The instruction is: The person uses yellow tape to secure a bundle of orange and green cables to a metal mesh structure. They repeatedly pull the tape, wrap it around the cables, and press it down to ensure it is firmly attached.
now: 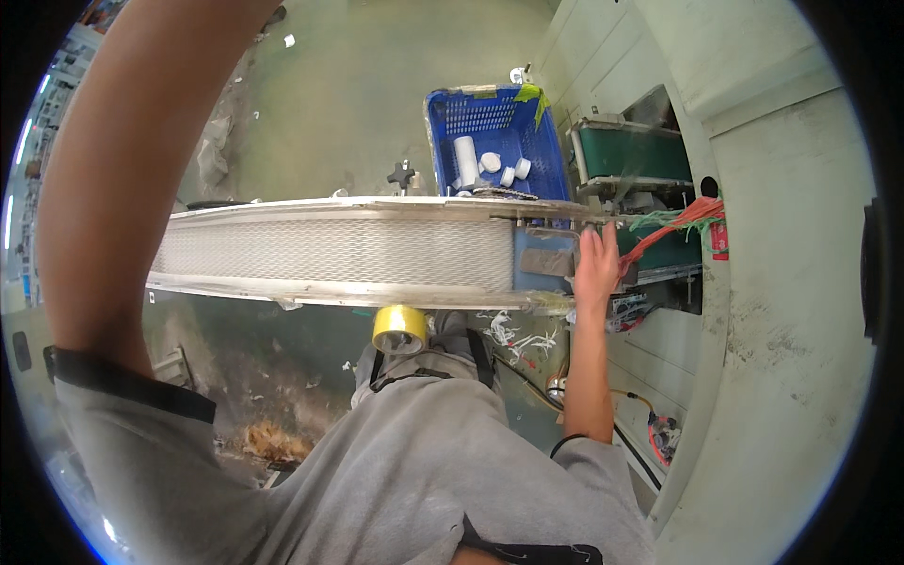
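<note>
My left arm is raised up the left side and runs out at the top edge, so my left hand is out of view. At the right end of a narrow conveyor with a pale mesh-patterned belt, my right hand reaches forward. Its fingers are stretched out, with the tips at the far metal rail, and no held thing shows. Beside it lies a grey metal plate on a blue surface. To its right, red strands and green ones hang from the machine wall.
Beyond the conveyor stands a blue plastic crate with several white round pieces in it. A green belt runs into the machine on the right. A yellow tape roll is at the near rail. White scraps and a hose lie below.
</note>
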Action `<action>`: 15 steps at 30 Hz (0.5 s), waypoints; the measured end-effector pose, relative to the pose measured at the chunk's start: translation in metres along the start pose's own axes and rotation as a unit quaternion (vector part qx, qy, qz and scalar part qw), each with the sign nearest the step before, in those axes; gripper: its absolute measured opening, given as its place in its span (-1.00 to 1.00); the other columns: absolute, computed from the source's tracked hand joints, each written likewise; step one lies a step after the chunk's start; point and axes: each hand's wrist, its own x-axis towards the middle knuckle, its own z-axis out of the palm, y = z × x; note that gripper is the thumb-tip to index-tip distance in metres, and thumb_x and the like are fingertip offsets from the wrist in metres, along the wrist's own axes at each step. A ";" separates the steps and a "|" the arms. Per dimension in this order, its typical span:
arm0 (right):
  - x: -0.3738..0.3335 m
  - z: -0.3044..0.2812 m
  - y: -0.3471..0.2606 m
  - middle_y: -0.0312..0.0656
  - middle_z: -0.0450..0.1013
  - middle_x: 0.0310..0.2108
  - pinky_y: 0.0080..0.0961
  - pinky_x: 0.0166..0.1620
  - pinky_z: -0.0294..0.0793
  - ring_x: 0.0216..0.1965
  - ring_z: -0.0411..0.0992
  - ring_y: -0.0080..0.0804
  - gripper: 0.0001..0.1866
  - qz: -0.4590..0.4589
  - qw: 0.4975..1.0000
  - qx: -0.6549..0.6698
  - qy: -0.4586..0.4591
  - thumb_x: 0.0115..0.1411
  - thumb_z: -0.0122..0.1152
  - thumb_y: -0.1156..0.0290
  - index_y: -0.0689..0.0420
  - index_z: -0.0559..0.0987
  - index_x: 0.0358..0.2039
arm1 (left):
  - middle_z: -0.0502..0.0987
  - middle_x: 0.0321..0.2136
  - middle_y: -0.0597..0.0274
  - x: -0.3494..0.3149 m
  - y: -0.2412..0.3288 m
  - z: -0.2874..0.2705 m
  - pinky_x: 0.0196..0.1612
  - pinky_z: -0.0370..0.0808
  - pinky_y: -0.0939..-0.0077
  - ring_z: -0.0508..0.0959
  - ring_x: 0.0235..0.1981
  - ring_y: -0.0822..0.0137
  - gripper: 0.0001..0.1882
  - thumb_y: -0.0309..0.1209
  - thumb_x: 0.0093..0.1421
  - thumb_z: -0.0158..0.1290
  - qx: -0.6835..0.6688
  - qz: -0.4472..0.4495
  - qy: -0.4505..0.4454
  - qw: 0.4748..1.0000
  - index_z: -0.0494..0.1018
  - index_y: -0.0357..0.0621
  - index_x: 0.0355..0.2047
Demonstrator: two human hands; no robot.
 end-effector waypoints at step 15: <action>0.147 -0.043 0.002 -0.14 0.36 0.09 -0.54 -0.05 0.40 0.00 0.39 -0.43 -0.45 0.144 0.953 0.063 -0.258 0.23 0.13 0.31 0.11 0.29 0.21 | 0.46 -0.68 0.35 0.005 -0.019 -0.014 -0.69 0.31 0.75 0.41 -0.73 0.60 -0.73 -0.21 0.29 0.01 0.059 -0.015 -0.069 0.996 0.48 -0.17 -0.36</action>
